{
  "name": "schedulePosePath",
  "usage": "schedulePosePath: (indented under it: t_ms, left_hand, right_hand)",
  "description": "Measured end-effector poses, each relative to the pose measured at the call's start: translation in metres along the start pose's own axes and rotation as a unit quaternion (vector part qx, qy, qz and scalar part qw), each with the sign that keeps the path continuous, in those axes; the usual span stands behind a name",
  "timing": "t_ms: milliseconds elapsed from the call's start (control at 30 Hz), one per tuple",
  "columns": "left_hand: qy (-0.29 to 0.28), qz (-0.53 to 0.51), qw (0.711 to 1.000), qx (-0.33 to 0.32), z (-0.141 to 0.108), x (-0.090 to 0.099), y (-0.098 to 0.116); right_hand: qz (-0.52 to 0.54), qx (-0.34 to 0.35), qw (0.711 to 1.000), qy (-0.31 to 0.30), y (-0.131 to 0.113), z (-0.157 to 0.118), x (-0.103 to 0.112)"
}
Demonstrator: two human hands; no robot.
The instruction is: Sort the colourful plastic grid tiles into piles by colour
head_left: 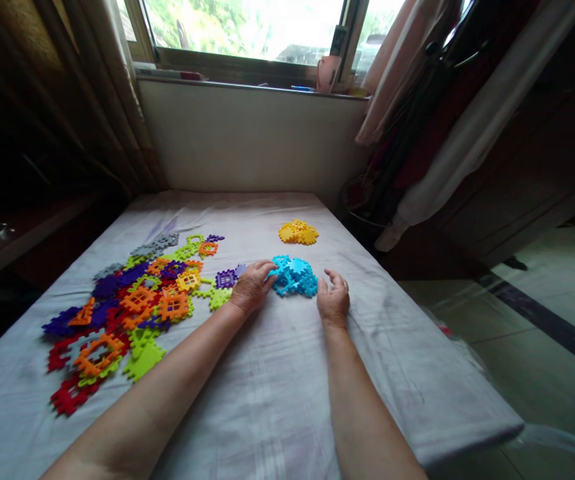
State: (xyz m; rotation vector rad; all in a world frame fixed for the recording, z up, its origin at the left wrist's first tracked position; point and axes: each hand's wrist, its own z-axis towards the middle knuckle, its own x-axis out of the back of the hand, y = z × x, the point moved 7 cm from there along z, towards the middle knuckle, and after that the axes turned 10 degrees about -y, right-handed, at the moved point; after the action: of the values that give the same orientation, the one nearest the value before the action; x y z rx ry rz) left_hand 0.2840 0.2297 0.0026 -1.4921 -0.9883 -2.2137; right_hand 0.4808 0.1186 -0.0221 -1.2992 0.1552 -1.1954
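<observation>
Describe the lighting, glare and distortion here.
Head view: the window is largely washed out white; head view: the left curtain sinks into shadow; head view: the table looks stretched, suggesting a wide lens; head view: the blue pieces appear slightly soft.

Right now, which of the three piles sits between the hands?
The blue pile; the yellow pile lies farther back, toward the wall, and the multicoloured pile spreads out to the left.

Seen from above: left forearm (167, 373), slanting forward and rightward to the left hand (252, 287), back uppermost, fingers (266, 266) bent; right forearm (362, 400), angled forward and leftward to the right hand (334, 298), fingers loosely curled, thumb (322, 286) on the inner side; hands apart.
</observation>
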Motion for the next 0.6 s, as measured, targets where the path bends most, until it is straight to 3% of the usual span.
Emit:
schedulePosePath:
  t_ms: [167,267,333,433,600]
  left_hand:
    - [-0.041,0.053,0.996,0.059,-0.022,0.016,-0.03]
    - [-0.066,0.074,0.992,0.079,-0.033,0.021,-0.039]
    - [-0.073,0.085,0.99,0.089,-0.04,0.024,-0.041]
    - [-0.074,0.093,0.987,0.104,-0.047,0.027,-0.042]
    - [-0.065,0.072,0.987,0.126,-0.056,0.026,-0.048]
  right_hand:
    - [-0.157,0.125,0.977,-0.077,-0.059,-0.022,-0.016]
    - [-0.244,0.209,0.93,-0.18,-0.099,-0.034,-0.045]
    - [-0.288,0.23,0.899,-0.237,-0.113,-0.036,-0.064]
    - [-0.325,0.219,0.881,-0.265,-0.114,-0.031,-0.075]
    - [-0.354,0.133,0.897,-0.23,-0.083,-0.021,-0.061]
